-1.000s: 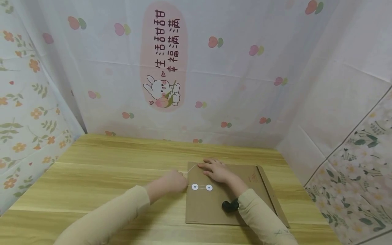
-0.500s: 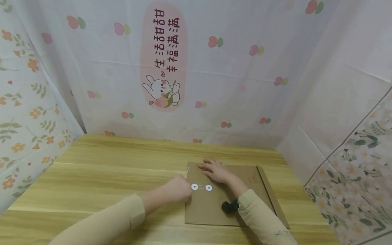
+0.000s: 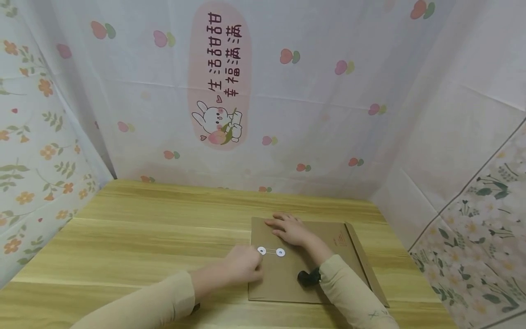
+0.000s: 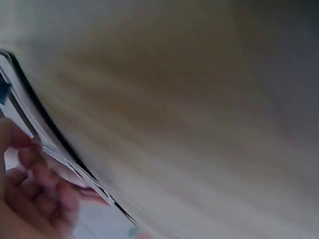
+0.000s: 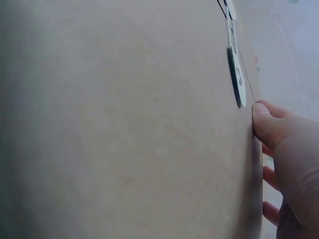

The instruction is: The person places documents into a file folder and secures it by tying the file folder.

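A brown paper document folder (image 3: pixel 287 285) lies flat on the table. Two white button discs (image 3: pixel 281 252) sit near its left edge, linked by strands of thin string (image 3: pixel 271 251). At that edge, just below the left disc, my left hand (image 3: pixel 243 264) has its fingers curled. The left wrist view shows its thumb and finger pinching the pale string (image 4: pixel 50 148). My right hand (image 3: pixel 293 230) rests on the folder's upper part, fingers spread. In the right wrist view, a thin line of string runs from the discs to the right hand's thumb (image 5: pixel 261 114).
The wood-grain table (image 3: pixel 144 237) extends to the left of the folder. A printed white curtain (image 3: pixel 308 114) hangs behind the table, with floral cloth (image 3: pixel 485 237) at the right side. A black wrist device (image 3: pixel 309 277) stands over the folder under the right sleeve.
My left hand has moved from above the left disc down and slightly right to below it. The string loop at the folder's upper left corner no longer shows. My right hand stays in place.
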### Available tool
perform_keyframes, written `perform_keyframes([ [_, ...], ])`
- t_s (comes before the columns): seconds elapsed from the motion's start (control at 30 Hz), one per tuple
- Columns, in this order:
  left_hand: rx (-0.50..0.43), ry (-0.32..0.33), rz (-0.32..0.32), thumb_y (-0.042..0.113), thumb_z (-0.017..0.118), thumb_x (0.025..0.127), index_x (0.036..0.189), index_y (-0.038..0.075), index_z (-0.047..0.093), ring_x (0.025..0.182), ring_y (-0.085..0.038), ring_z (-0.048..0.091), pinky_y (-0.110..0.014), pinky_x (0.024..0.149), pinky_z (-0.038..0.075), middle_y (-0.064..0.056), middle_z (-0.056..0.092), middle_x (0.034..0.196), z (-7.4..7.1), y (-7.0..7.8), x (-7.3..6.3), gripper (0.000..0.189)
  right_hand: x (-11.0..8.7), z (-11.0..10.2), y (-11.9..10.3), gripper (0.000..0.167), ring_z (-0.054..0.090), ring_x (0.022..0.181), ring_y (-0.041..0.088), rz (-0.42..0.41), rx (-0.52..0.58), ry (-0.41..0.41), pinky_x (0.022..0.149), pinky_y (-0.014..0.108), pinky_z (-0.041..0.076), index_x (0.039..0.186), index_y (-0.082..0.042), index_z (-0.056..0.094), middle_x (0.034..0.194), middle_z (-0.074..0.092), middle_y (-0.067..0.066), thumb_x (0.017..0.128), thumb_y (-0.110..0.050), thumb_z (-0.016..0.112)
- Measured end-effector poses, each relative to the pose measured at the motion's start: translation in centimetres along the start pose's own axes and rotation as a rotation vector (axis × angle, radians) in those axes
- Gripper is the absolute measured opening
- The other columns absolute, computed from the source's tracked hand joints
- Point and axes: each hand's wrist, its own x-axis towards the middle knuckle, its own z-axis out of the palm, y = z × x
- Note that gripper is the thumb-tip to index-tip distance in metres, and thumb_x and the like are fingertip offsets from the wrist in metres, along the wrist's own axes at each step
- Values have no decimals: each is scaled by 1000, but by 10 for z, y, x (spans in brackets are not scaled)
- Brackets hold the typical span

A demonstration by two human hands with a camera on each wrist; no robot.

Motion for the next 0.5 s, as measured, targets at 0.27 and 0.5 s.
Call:
perform_keyframes([
  [0.27, -81, -65, 95, 19, 67, 75, 48, 23, 44, 41, 1, 26, -16, 38, 23, 17, 30, 45, -4, 39, -9, 35, -1, 0, -1, 41, 27, 137, 36, 9, 22, -1, 105, 61, 22, 141, -30, 49, 150, 35, 8, 100, -35, 49],
  [0.5, 46, -35, 236, 22, 70, 75, 54, 25, 52, 45, 1, 35, -17, 42, 28, 17, 40, 49, 1, 53, -8, 28, -1, 0, -1, 41, 27, 137, 36, 13, 31, -2, 105, 62, 21, 141, -30, 50, 150, 35, 8, 100, -34, 50],
])
